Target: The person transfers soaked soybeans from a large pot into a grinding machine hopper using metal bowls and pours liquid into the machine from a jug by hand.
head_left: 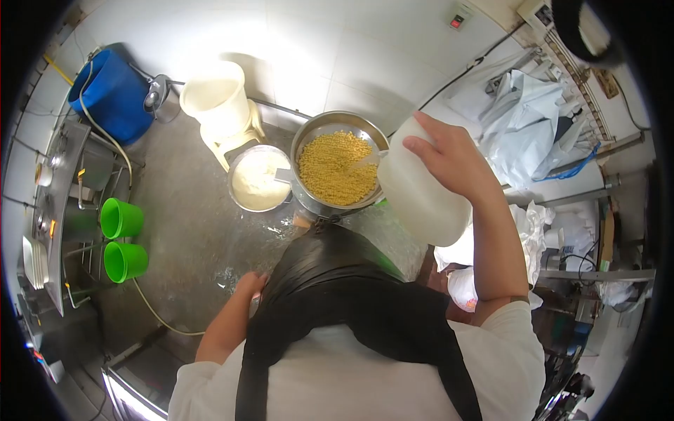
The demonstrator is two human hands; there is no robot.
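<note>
My right hand [446,151] is closed on a large translucent white jug [425,193], tilted with its mouth toward the metal hopper [302,126]. A pale stream runs from the jug onto yellow soaked beans [337,165] in the hopper. The hopper's short spout points left at a round metal bowl [239,196] holding a creamy white mass [258,179]. Low at my left side is my left hand [251,285], near the black apron [316,259]; its fingers are partly hidden and what they hold, if anything, cannot be made out.
A cream bucket [214,98] rests on a cream stool [228,144] behind the bowl. To the left are a blue barrel [116,98], two green buckets [121,219] and a metal counter [60,217]. A hose crosses the wet floor. White plastic bags [523,119] hang at right.
</note>
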